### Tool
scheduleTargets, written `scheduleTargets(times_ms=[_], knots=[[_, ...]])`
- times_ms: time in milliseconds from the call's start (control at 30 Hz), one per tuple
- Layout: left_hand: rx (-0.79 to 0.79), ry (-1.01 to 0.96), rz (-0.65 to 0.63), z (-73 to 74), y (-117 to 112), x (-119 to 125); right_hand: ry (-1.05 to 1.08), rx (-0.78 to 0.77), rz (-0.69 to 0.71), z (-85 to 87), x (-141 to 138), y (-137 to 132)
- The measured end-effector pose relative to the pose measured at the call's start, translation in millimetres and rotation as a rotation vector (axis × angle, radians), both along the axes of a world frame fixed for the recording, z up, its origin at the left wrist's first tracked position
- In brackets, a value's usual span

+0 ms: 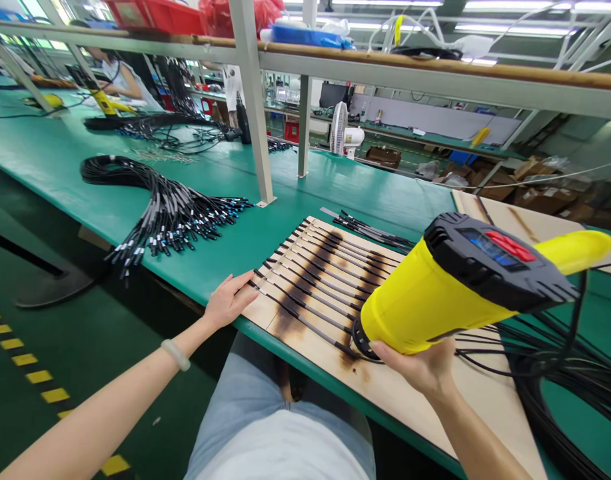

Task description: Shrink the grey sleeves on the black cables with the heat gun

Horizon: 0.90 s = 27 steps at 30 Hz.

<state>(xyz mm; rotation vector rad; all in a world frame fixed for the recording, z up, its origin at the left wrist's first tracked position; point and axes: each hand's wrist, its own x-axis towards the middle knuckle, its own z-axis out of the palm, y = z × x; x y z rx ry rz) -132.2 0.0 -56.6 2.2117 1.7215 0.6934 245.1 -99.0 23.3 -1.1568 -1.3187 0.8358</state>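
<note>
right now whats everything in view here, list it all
heat gun: 1, yellow and black, above the board, round black end down
wooden board: 1, pale with dark scorch marks, on the bench
cables: about a dozen, black, laid across the board
cable bundle: 1, black with blue-tipped ends, on the bench
cable coil: 1, black, right of the board
workbench: 1, green, ahead
fan: 1, white, far back
cardboard boxes: several, brown, back right
co-worker: 1, far along the bench
bangle: 1, pale, on the left wrist
left hand: 1, at the board's left edge
right hand: 1, gripping the heat gun from below
</note>
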Motion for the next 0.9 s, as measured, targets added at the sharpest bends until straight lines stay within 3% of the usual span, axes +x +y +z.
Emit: scheduleTargets(times_ms=[100, 333, 600, 900], knots=[[-0.011, 0.0, -0.004, 0.7, -0.3, 0.5, -0.007, 0.038, -0.014, 2.8, -7.8, 0.3], [-0.019, -0.001, -0.006, 1.3, -0.2, 0.1, 0.02, 0.101, 0.133, 18.0, -28.2, 5.5], [-0.025, 0.013, 0.001, 2.9, -1.4, 1.7, -0.065, 0.055, -0.102, 4.2, -3.5, -2.3], [-0.028, 0.005, -0.003, 3.8, -1.7, 2.0, -0.141, 0.13, 0.02, -4.7, 3.9, 0.6]])
